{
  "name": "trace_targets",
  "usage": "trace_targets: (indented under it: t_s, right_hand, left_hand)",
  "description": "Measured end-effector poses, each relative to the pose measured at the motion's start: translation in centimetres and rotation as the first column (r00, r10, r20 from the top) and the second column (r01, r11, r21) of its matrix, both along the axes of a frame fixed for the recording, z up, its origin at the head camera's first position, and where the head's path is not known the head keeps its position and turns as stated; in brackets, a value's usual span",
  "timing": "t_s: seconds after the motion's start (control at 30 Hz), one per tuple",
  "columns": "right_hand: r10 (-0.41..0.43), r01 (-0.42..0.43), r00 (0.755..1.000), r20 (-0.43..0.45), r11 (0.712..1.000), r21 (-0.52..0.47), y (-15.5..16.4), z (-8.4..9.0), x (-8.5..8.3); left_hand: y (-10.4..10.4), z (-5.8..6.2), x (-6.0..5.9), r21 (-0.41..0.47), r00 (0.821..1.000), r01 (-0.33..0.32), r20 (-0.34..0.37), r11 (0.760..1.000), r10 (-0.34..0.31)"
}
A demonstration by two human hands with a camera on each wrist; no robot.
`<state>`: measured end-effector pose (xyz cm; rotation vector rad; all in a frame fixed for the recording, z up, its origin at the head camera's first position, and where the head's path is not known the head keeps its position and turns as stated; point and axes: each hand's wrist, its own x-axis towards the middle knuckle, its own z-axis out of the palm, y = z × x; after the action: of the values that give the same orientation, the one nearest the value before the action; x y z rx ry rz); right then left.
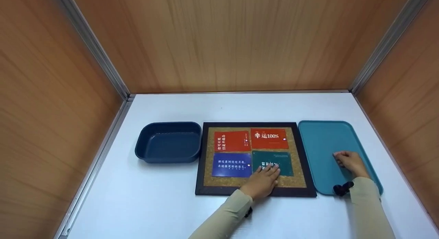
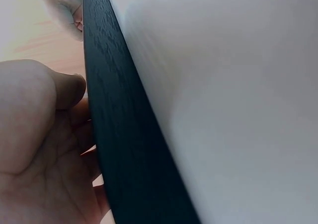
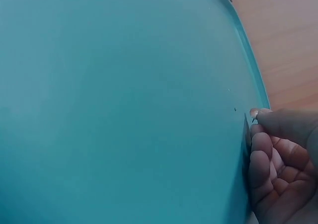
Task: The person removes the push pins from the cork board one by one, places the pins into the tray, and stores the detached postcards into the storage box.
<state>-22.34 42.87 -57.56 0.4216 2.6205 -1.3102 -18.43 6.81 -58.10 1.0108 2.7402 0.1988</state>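
Note:
A cork board (image 1: 209,182) in a dark frame bears two red cards (image 1: 232,141), a blue card (image 1: 232,165) and a green card (image 1: 284,163). My left hand (image 1: 261,182) rests with spread, fairly straight fingers on the green card's lower part, hiding some of its print. Over the teal tray (image 1: 322,177), my right hand (image 1: 349,162) pinches a small pin (image 3: 254,119) between thumb and forefinger; only its thin dark point shows clearly. Small pins (image 1: 248,165) sit at the right sides of the blue and red cards.
A deep dark blue bin (image 1: 168,160) stands left of the board, close against its frame. The teal tray lies along the board's right side. Wooden panels (image 1: 240,43) enclose the white table (image 1: 137,204) at the back and both sides.

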Motion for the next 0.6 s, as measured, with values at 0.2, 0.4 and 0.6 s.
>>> trace_targets:
  t_s: [0.2,0.4,0.6]
  right_hand:
    - [-0.001,0.001,1.0,0.008,1.0,0.007,0.02,0.05,0.12]
    - [-0.031,0.03,1.0,-0.006,0.999,-0.029,-0.03,-0.29,-0.1]
    - [-0.05,0.05,0.999,-0.006,0.998,-0.05,-0.08,-0.38,-0.14]
  left_hand:
    - [0.0,0.13,0.01,-0.002,1.0,0.008,-0.008,1.0,-0.008]
    - [0.0,0.05,0.04,-0.004,0.999,0.018,-0.026,1.0,-0.018]
    - [-0.03,0.0,0.07,-0.001,1.0,0.015,-0.022,1.0,-0.015]
